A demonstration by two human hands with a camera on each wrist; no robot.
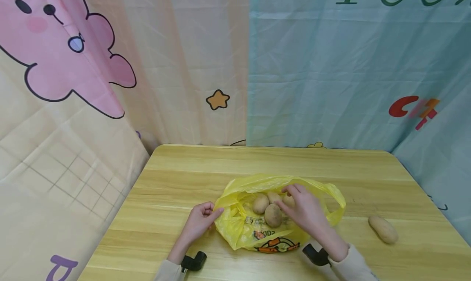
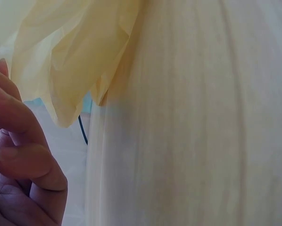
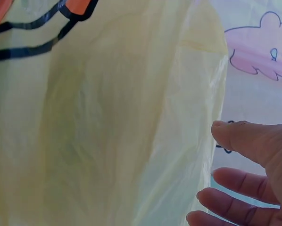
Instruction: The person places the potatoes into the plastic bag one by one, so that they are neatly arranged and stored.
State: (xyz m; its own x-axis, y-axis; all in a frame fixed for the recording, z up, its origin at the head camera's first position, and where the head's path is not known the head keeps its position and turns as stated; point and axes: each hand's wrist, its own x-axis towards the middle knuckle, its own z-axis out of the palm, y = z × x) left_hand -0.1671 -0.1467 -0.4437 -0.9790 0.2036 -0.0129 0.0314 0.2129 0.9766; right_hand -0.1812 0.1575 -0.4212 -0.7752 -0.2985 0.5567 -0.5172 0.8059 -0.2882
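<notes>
A yellow plastic bag (image 1: pixel 235 228) with printing on its front lies on the table with its mouth spread. Several potatoes (image 1: pixel 273 215) are grouped inside it. At the bag's left edge my left hand (image 1: pixel 198 224) pinches the rim between thumb and curled fingers; the left wrist view shows its other fingers loosely bent beside the hanging plastic (image 2: pixel 70 56). My right hand (image 1: pixel 303 207) reaches over the bag's mouth, thumb and fingers spread around the rightmost potato (image 1: pixel 289 200). In the right wrist view that hand's thumb and fingers are apart, partly behind the bag's side (image 3: pixel 108 117).
One longer potato (image 1: pixel 383 229) lies by itself on the wooden table (image 1: pixel 176 170), right of the bag. Printed curtains (image 1: pixel 184 68) hang behind the table and at both sides. A bag handle loop (image 1: pixel 336 199) sticks out at the right.
</notes>
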